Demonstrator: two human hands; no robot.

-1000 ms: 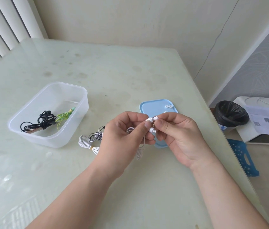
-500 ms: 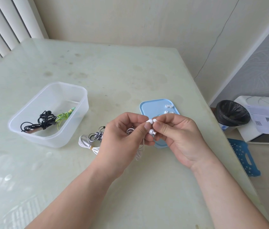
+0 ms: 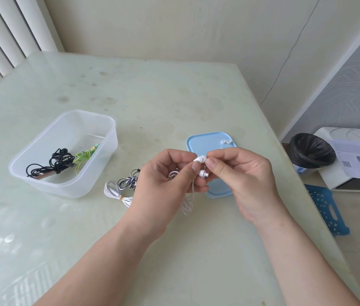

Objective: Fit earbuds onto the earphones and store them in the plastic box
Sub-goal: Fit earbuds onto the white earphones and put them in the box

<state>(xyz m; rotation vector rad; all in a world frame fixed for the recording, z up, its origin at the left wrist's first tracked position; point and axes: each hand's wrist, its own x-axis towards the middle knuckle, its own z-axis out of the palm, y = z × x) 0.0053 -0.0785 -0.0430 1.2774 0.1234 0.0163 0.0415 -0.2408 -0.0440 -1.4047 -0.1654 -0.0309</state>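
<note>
My left hand (image 3: 165, 177) pinches a white earphone (image 3: 199, 159) at its body, its cable hanging below. My right hand (image 3: 241, 175) presses a white earbud tip onto that earphone with thumb and forefinger. The second earphone of the pair (image 3: 203, 173) dangles just under my fingers, its nozzle bare. Two loose white earbuds (image 3: 225, 141) lie on the blue lid (image 3: 203, 142) behind my hands. The clear plastic box (image 3: 48, 184) at the left holds a black earphone bundle (image 3: 57, 161) and a green one (image 3: 84, 156).
A coiled white earphone (image 3: 114, 191) and a black-and-white striped one (image 3: 128, 181) lie on the table between the box and my left hand. Past the table's right edge stand a black-lined bin (image 3: 311, 151), a blue stool (image 3: 327, 208) and papers (image 3: 356, 160).
My hands have stayed at the same spot. The fingertips shifted slightly on the earphone, and the dangling second earphone now shows more plainly below them.
</note>
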